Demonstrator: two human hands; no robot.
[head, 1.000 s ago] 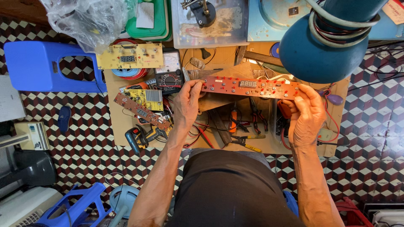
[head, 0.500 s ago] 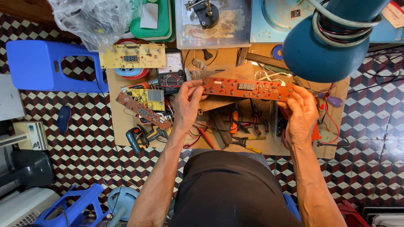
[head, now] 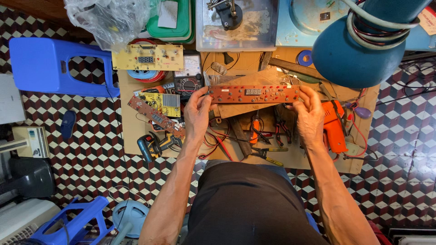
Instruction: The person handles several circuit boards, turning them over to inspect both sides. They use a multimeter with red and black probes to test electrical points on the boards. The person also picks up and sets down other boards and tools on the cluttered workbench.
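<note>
I hold a long red-brown circuit board [head: 254,94] level above a low wooden work board [head: 131,122]. My left hand [head: 198,113] grips its left end and my right hand [head: 309,114] grips its right end. A small display sits at the board's middle. Under it lie pliers, screwdrivers and red wires [head: 254,136].
A yellow circuit board [head: 147,57], a multimeter [head: 188,81], two smaller boards [head: 156,109] and a cordless driver [head: 154,144] lie at left. An orange tool [head: 334,127] lies at right. A blue lamp shade [head: 359,41] hangs above right. Blue stools [head: 50,68] stand on the checkered floor.
Both hands have shifted the red-brown board a little to the left and levelled it. My right hand has moved up to the board's right end.
</note>
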